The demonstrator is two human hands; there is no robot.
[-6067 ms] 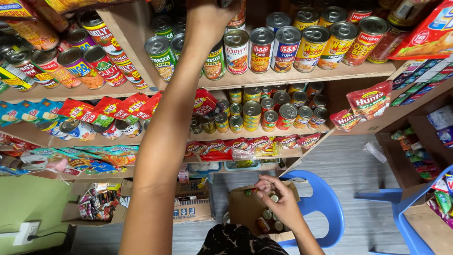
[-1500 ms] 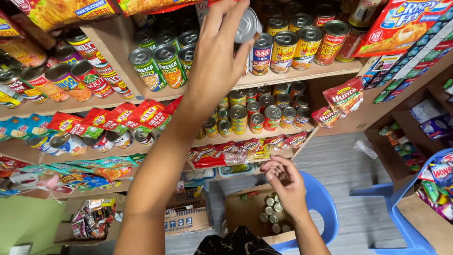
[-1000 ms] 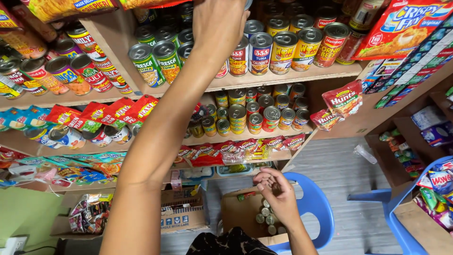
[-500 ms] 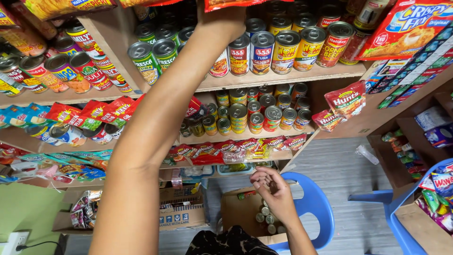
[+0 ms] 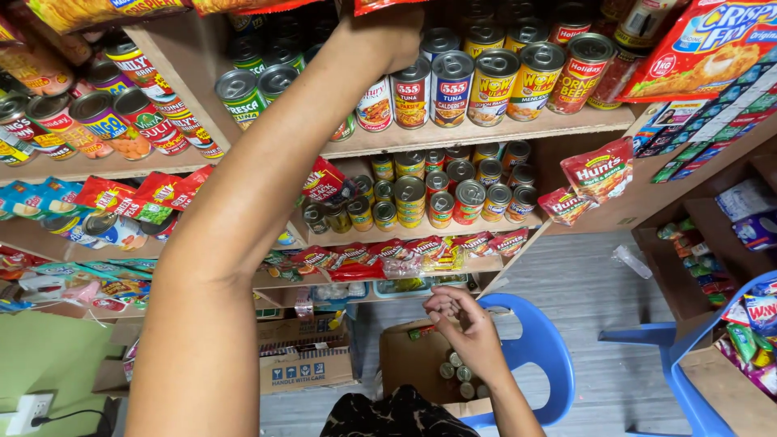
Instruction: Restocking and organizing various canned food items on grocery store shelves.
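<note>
Cans [image 5: 453, 89] crowd the top shelf [image 5: 486, 129], where the left hand [image 5: 388, 36] reaches up among them; whether it grips one cannot be told. Right hand [image 5: 465, 328] hangs low, fingers loosely curled and empty, above a cardboard box [image 5: 405, 364] of tins on a blue chair [image 5: 542, 356].

Tins [image 5: 453, 89] stand in rows on the top shelf [image 5: 486, 129], where the left hand [image 5: 388, 36] reaches. More tins fill the shelf below, pouches [image 5: 599, 170] hanging at their right. Lower down, the right hand [image 5: 465, 328] hovers above an open box [image 5: 409, 364], apparently resting on a chair [image 5: 542, 356].
</note>
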